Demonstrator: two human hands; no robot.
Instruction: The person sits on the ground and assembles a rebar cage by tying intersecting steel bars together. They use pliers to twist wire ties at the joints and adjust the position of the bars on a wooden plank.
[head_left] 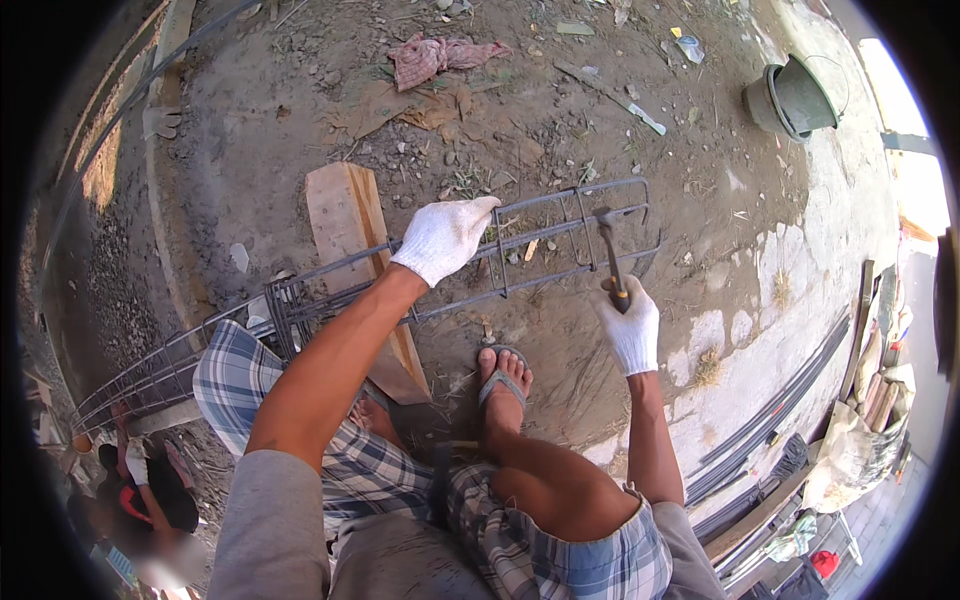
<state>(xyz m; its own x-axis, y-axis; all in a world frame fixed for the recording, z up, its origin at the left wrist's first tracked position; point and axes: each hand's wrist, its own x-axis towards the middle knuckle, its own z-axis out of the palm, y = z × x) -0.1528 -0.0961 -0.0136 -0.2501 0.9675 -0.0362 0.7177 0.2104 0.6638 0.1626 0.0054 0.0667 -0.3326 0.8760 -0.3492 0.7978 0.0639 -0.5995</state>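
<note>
A long cage of steel rebar [502, 262], tied with square stirrups, runs from the far left to the middle in front of me. My left hand [443, 241], in a white knit glove, is closed around its upper bar. My right hand [632, 328], also gloved, grips a hammer [613, 252] by its dark handle with a yellow band. The hammer head is at the cage's right end, near the bar tips; whether it touches them I cannot tell. Several stirrups [285, 315] are bunched together left of my left hand. A wooden board [345, 215] lies beneath the cage.
A grey bucket [790, 100] stands at the upper right, and a reddish cloth [440, 60] lies on the dirt ahead. Long dark bars [775, 410] lie at the right. Another person [150, 490] is by the cage's far left end. My sandaled foot [502, 385] is below the cage.
</note>
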